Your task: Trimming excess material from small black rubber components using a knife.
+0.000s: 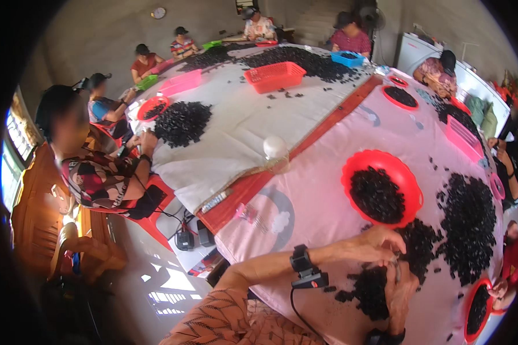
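Note:
My left hand [376, 244] and my right hand [401, 290] meet fingertip to fingertip above the pink-covered table. Both are closed in a pinch, and whatever small thing sits between the fingers is too small to make out. Beneath and beside my right hand lies a dark heap of small black pieces [369, 294]. Another pile of black pieces [418, 244] spreads just past my fingers. Beyond my left hand stands a red scalloped basin [412, 214] partly filled with the same black pieces.
A large black pile [468, 230] lies to the right, with a red tray [471, 333] by a co-worker's hand [501, 293]. Farther off are a pink basket [465, 138], a red-orange basket [275, 77] and a white round object [274, 148]. Several people sit around the table.

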